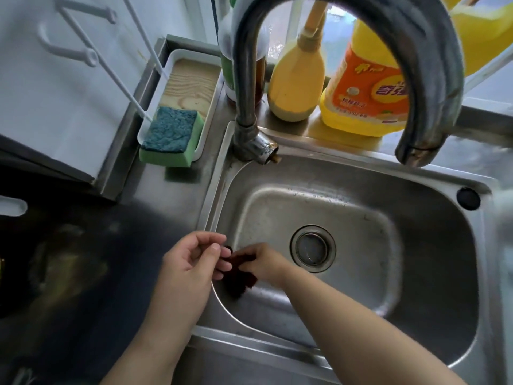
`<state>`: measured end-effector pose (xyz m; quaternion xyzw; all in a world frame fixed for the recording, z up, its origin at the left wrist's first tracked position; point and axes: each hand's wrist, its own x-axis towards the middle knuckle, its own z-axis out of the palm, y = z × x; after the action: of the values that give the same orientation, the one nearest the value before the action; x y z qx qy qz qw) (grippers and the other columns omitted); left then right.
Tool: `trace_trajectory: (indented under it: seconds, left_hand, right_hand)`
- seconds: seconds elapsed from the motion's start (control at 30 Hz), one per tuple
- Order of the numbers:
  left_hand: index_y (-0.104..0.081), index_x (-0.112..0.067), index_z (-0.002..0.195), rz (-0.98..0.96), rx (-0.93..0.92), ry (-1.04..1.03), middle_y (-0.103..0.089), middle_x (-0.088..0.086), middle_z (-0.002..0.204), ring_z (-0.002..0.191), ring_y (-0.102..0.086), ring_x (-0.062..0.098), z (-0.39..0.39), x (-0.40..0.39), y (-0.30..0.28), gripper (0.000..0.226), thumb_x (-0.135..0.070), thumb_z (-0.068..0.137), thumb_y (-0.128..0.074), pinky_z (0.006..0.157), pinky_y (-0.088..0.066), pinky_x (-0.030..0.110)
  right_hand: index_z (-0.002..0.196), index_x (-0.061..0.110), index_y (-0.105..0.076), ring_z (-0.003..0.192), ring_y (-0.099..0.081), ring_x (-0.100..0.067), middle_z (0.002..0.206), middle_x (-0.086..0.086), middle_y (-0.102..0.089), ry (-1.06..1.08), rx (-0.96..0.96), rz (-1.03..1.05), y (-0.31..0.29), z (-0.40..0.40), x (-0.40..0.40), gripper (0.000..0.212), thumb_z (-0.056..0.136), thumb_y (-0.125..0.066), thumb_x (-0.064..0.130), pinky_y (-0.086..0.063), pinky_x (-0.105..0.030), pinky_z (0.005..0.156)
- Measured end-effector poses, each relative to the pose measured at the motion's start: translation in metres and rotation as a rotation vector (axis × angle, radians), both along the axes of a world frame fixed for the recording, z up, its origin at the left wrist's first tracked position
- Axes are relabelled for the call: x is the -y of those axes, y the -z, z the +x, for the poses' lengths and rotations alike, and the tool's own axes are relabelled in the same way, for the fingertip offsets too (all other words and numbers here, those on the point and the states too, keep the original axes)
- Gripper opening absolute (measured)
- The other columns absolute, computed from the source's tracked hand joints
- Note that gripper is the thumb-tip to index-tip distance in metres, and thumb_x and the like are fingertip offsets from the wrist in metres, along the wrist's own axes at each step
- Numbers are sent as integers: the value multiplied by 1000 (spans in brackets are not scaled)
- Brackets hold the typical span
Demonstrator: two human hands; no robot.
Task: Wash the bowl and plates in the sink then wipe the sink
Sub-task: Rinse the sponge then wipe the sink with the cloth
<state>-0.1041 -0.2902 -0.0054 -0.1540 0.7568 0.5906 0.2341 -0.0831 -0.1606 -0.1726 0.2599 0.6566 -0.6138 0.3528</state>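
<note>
Head view. Stainless sink (416,273) with its drain (313,248) at centre — no bowl or plates in view. At the basin's near-left wall, the right hand (265,263) grips a dark red cloth (240,279); the left hand (191,262), fingers loosely curled, touches its edge. A blue-green sponge (172,136) rests on a tray (191,79) on the surface, left of the faucet (249,65).

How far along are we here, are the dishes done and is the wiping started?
No bowl or plates show in the sink, so the washing looks done. In hand: the right hand presses a dark red cloth against the basin's near-left wall, with the left hand beside it, fingers curled. The faucet runs no water. Left: most of the basin, drain included, since wiping is only at that corner.
</note>
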Motion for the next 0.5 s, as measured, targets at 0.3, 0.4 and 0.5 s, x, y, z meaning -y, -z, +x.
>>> trace_trajectory:
  seconds: [0.3,0.4,0.5]
  left_hand:
    - [-67,-11,89,17,3,-45,-69,2,71,62,-65,12,7,14,-1,21,1,93,-50,59,-54,19]
    - [-66,-10,86,19,-2,-54,-69,-1,66,58,-63,10,10,9,-2,23,3,93,-49,62,-51,26]
    - [-66,-10,86,25,-7,-44,-69,-1,66,58,-63,10,11,5,-2,23,4,93,-49,64,-52,26]
  right_hand:
    - [116,11,-62,36,-52,-13,69,-17,-63,365,-51,116,-3,-41,4,39,90,-43,-8,-39,-22,37]
    - [104,14,-72,38,-51,-14,68,-10,-63,-101,-3,168,0,-1,10,37,83,-50,-6,-42,-22,37]
    - [100,8,-72,37,-52,-15,60,-9,-60,-131,11,138,-7,-1,-3,36,82,-47,-11,-44,-22,37]
